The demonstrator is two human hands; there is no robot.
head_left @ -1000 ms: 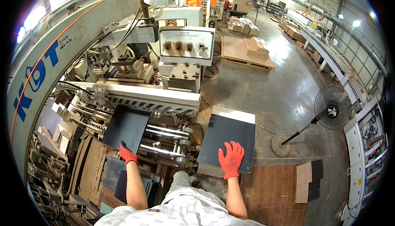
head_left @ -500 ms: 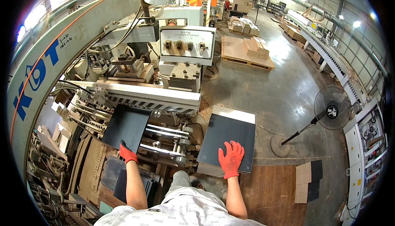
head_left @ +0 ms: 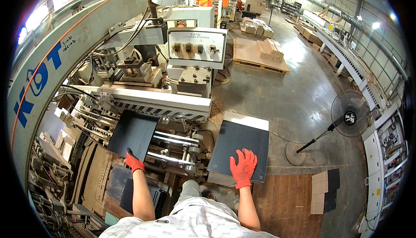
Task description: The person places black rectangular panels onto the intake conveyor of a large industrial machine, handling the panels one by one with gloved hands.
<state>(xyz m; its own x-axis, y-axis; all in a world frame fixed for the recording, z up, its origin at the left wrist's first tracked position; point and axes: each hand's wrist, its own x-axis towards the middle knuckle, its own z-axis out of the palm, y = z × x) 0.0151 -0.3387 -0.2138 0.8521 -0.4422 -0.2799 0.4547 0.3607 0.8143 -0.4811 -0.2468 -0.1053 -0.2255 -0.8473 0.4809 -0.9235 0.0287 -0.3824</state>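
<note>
My left hand (head_left: 136, 163), in a red glove with dark fingertips, is at the near edge of a black wood-grain panel (head_left: 135, 132) lying on the machine's rails. Its thumb shows at the panel's edge, and the other fingers are mostly hidden; the hand looks closed on that edge. To the right, my right hand (head_left: 242, 168), also red-gloved, lies open and flat, fingers a little spread, on the top black panel (head_left: 240, 138) of a stack. A pale strip (head_left: 245, 119) shows along the stack's far side.
Metal rails and rollers (head_left: 190, 151) stand between my hands. Beyond them rises the machine's control box (head_left: 197, 47). A standing fan (head_left: 349, 112) is at the right. Small pale and black boards (head_left: 325, 190) lie beside a brown board (head_left: 281, 199). More dark panels (head_left: 125, 194) are at lower left.
</note>
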